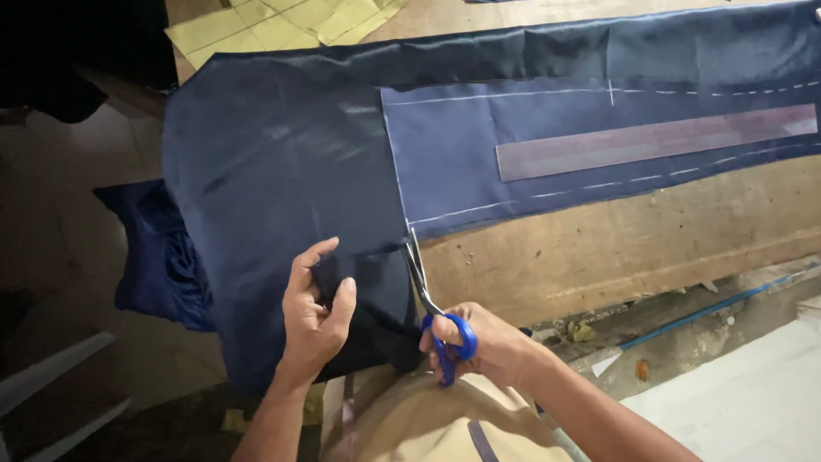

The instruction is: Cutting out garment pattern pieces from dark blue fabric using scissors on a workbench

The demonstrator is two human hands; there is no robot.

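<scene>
Lower centre: right hand [483, 346], fingers closed in scissors [432, 312], is cutting navy cloth [282, 162]; left hand [315, 312] is pinching it; slack cloth could pull the cut off the chalk line [395, 171]

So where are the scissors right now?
In the head view, the blue-handled scissors sit low and centre in the right hand, blades up at the edge of the dark blue fabric, right of the left hand holding the cloth.
</scene>
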